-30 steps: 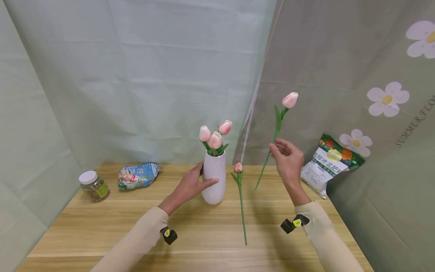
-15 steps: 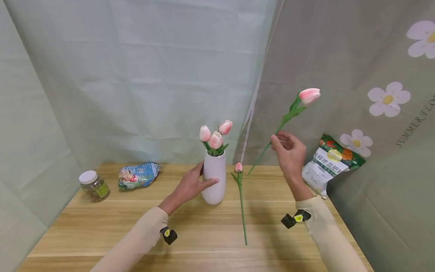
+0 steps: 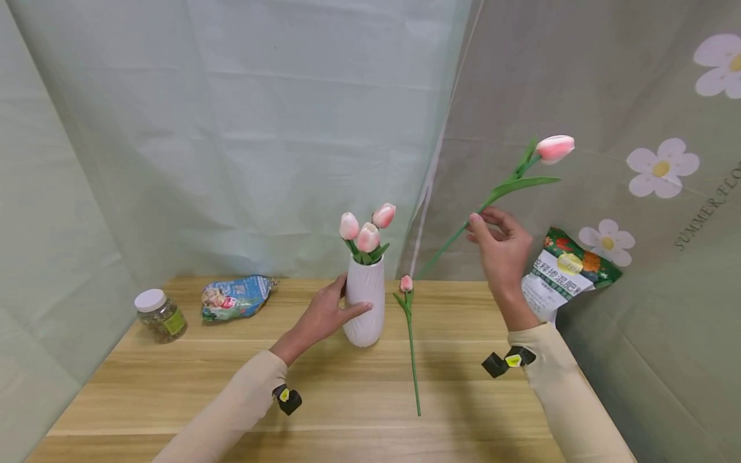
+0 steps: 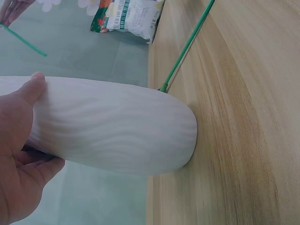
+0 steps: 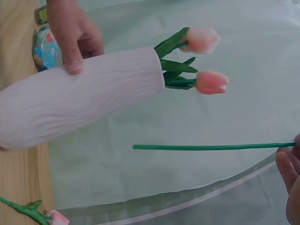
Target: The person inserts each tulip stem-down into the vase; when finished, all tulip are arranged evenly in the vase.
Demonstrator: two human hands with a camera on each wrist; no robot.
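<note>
A white ribbed vase stands upright on the table with three pink tulips in its mouth. My left hand grips the vase from its left side, thumb across the front, as the left wrist view also shows. Up to the right, my right hand pinches the stem of another pink tulip between thumb and fingers. That tulip slants, bloom to the upper right, its bare stem end in the air apart from the vase. One more tulip lies on the table right of the vase.
At the left of the wooden table stand a lidded jar and a blue packet. A green and white bag leans by the right wall, partly behind my right hand. Cloth walls close off the back and sides.
My right hand has risen slightly and shifted right. The tulip in it has tipped from nearly upright to a strong slant, bloom moving right. The left hand and vase have stayed put.
</note>
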